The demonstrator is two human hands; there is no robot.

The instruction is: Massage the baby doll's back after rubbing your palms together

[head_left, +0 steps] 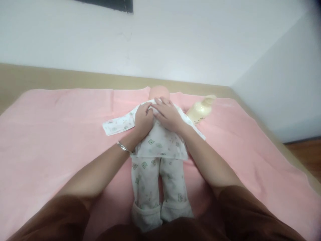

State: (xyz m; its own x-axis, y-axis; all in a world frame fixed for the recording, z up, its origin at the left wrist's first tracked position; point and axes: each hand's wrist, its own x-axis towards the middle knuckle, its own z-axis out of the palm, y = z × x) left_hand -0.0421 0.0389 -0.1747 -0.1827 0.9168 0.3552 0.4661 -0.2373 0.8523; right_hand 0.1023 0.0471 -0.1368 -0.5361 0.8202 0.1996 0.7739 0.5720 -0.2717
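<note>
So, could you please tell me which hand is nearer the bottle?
Right. The right hand rests on the patterned top, left of the bottle; the left hand is farther left.

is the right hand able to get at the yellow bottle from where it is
Probably yes: the right hand rests on the patterned shirt, with the yellow bottle close on its right, only its lower end hidden behind the sleeve.

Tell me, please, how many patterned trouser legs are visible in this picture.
2: the first leg at picture left, the second leg at picture right. Both emerge below the white shirt, which hides their tops.
</note>
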